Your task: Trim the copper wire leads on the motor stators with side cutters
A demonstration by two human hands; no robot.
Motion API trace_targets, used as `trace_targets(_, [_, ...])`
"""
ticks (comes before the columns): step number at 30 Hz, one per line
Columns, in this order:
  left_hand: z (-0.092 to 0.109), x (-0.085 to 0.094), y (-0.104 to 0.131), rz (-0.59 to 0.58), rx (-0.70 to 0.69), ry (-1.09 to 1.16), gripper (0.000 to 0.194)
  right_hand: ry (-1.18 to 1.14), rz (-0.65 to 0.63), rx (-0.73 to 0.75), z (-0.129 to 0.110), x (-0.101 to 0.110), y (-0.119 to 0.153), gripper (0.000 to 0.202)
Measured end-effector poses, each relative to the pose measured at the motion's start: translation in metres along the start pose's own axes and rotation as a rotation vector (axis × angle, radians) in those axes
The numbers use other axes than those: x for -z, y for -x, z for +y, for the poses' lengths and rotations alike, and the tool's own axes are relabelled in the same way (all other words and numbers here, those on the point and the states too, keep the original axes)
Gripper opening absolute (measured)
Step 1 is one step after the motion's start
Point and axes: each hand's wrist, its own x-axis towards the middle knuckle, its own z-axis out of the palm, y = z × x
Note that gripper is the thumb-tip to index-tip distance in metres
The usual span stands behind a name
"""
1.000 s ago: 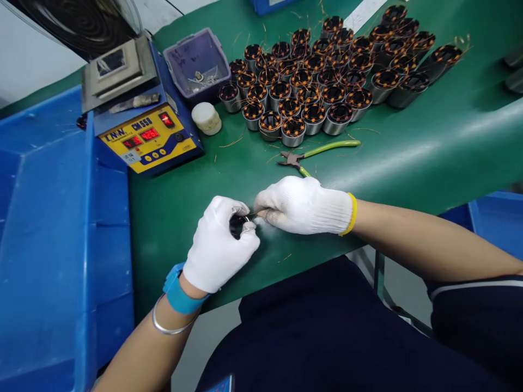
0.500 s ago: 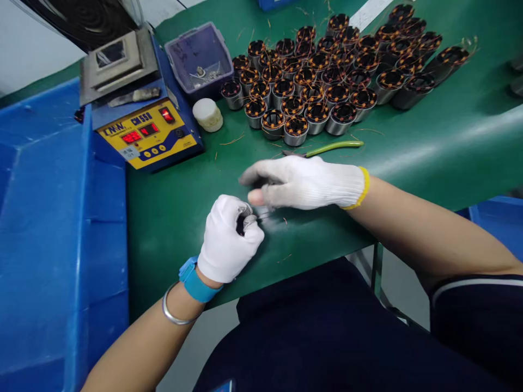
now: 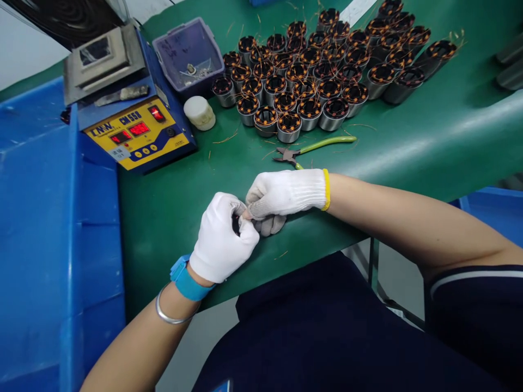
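At our far left we have a blue bin [image 3: 36, 218], and beside it a blue-and-yellow machine [image 3: 134, 136] marked CM 558, its red displays lit and a grey taped stick [image 3: 122, 95] lying on top. Next along on the green bench [image 3: 163, 212] we see a purple tub [image 3: 175, 51] with small bits inside, then a white round pot [image 3: 199, 112] just in front of it.

Nearer to us, our gloved left hand [image 3: 223, 237], with a blue band [image 3: 192, 284] and a silver bangle [image 3: 171, 318] at the wrist, is clamped on a dark part [image 3: 236, 223]. We see only a little of that part, within the curl of the fingers and thumb, above the bench. To its right, our gloved right hand [image 3: 269, 198] meets the left at the part's edge, thumb and forefinger together; we cannot tell what is between them.

Beyond both hands we have a crowd of upright metal cylinders [image 3: 289, 133] topped with orange-dotted windings, some with loose copper wires. Green-handled pliers [image 3: 288, 154] lie between that crowd and our right hand. A white strip [image 3: 355, 11] lies behind the cylinders, and a second blue bin [image 3: 490, 209] sits past the bench's near edge at the right.
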Motion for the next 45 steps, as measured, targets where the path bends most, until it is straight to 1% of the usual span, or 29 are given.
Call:
trace_targets(4, [0.001, 0.006, 0.000, -0.080, 0.011, 0.046, 0.020, -0.002, 0.009, -0.015, 0.000, -0.001, -0.001, 0.033])
trace_targets(6, [0.001, 0.007, 0.001, -0.100, 0.023, 0.056, 0.023, 0.019, 0.021, -0.012, 0.002, -0.001, -0.002, 0.028])
trace_targets(8, [0.002, 0.007, 0.003, -0.075, 0.035, 0.067, 0.029, 0.041, 0.038, -0.006, 0.003, -0.001, -0.003, 0.022])
trace_targets(11, [0.002, 0.005, 0.007, -0.026, 0.043, 0.102, 0.048, 0.110, 0.067, -0.001, 0.004, 0.000, -0.002, 0.015])
trace_targets(14, [0.002, 0.004, 0.009, -0.038, 0.058, 0.136, 0.060, 0.222, 0.088, 0.011, 0.002, 0.000, 0.001, 0.017])
trace_targets(18, [0.000, 0.004, 0.009, -0.054, 0.076, 0.154, 0.061, 0.335, 0.154, 0.025, -0.004, -0.006, 0.006, 0.020])
trace_targets(20, [-0.004, 0.005, 0.008, -0.076, 0.101, 0.211, 0.060, 0.377, 0.203, 0.036, -0.006, -0.010, 0.009, 0.022])
trace_targets(21, [-0.007, 0.007, 0.006, -0.102, 0.133, 0.287, 0.060, 0.393, 0.224, 0.043, -0.007, -0.012, 0.010, 0.022])
trace_targets(23, [-0.011, 0.014, 0.001, -0.150, 0.248, 0.533, 0.059, 0.404, 0.256, 0.067, -0.006, -0.014, 0.013, 0.021])
trace_targets(25, [-0.015, 0.024, -0.005, -0.132, 0.403, 0.795, 0.057, 0.378, 0.277, 0.116, -0.004, -0.014, 0.015, 0.020])
trace_targets(27, [-0.015, 0.037, -0.011, -0.095, 0.554, 0.940, 0.057, 0.333, 0.293, 0.197, -0.002, -0.012, 0.017, 0.018])
trace_targets(28, [-0.015, 0.042, -0.013, -0.109, 0.620, 0.954, 0.058, 0.309, 0.303, 0.240, -0.001, -0.012, 0.019, 0.017])
trace_targets(29, [-0.014, 0.047, -0.015, -0.169, 0.682, 0.942, 0.059, 0.285, 0.312, 0.277, 0.000, -0.011, 0.020, 0.017])
trace_targets(31, [-0.012, 0.053, -0.018, -0.353, 0.777, 0.893, 0.057, 0.249, 0.326, 0.326, 0.000, -0.011, 0.022, 0.017])
trace_targets(32, [-0.011, 0.054, -0.018, -0.431, 0.805, 0.869, 0.055, 0.237, 0.330, 0.338, 0.000, -0.011, 0.022, 0.017])
trace_targets(33, [-0.010, 0.054, -0.019, -0.482, 0.815, 0.851, 0.053, 0.223, 0.330, 0.346, 0.000, -0.011, 0.022, 0.017])
trace_targets(34, [-0.009, 0.053, -0.019, -0.486, 0.799, 0.843, 0.053, 0.206, 0.325, 0.349, 0.000, -0.012, 0.022, 0.016])
trace_targets(35, [-0.007, 0.052, -0.019, -0.437, 0.757, 0.838, 0.054, 0.179, 0.320, 0.348, 0.000, -0.012, 0.022, 0.015])
trace_targets(36, [-0.004, 0.050, -0.018, -0.351, 0.683, 0.826, 0.054, 0.138, 0.317, 0.342, 0.000, -0.012, 0.021, 0.014])
trace_targets(37, [-0.001, 0.049, -0.016, -0.258, 0.586, 0.803, 0.053, 0.087, 0.315, 0.331, -0.001, -0.012, 0.020, 0.013])
trace_targets(39, [0.006, 0.048, -0.012, -0.099, 0.354, 0.713, 0.041, -0.025, 0.331, 0.306, -0.003, -0.010, 0.020, 0.011])
trace_targets(41, [0.012, 0.047, -0.005, -0.020, 0.107, 0.544, 0.026, -0.108, 0.351, 0.295, -0.006, -0.009, 0.020, 0.011])
trace_targets(42, [0.014, 0.047, -0.001, 0.003, -0.008, 0.444, 0.021, -0.130, 0.349, 0.297, -0.008, -0.009, 0.021, 0.010])
trace_targets(43, [0.015, 0.046, 0.002, 0.045, -0.088, 0.359, 0.021, -0.136, 0.335, 0.304, -0.009, -0.009, 0.022, 0.010])
trace_targets(44, [0.015, 0.045, 0.004, 0.117, -0.112, 0.315, 0.024, -0.128, 0.314, 0.312, -0.010, -0.009, 0.023, 0.009])
trace_targets(45, [0.014, 0.043, 0.005, 0.209, -0.074, 0.328, 0.025, -0.106, 0.293, 0.321, -0.010, -0.010, 0.024, 0.007])
